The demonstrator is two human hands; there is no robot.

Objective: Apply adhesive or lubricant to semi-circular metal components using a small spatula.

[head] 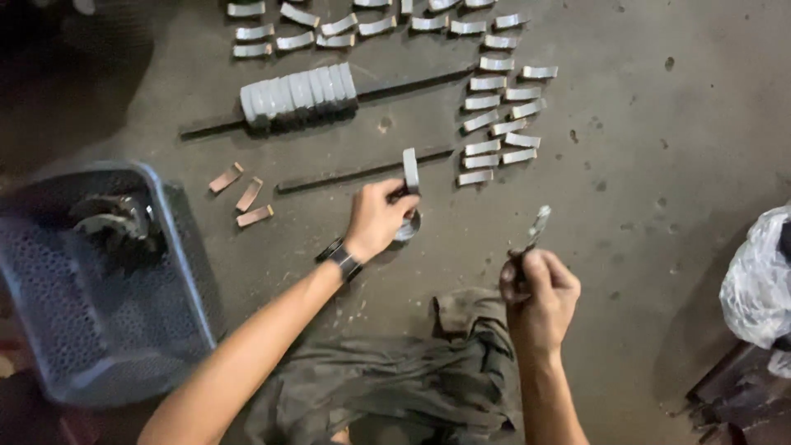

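Near frame centre, your left hand grips one curved metal shell upright on the floor; your right hand clenches a thin tool. Many shells lie spread above, one stack sits threaded upper left.

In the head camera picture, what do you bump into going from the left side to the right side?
Blue plastic basket → three brown pieces → left hand holding a curved metal piece → right hand with a small tool → white plastic bag.

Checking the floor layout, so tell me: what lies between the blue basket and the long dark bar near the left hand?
Three small copper-coloured pieces lie on the floor between the blue basket and the dark bar, in the head view.
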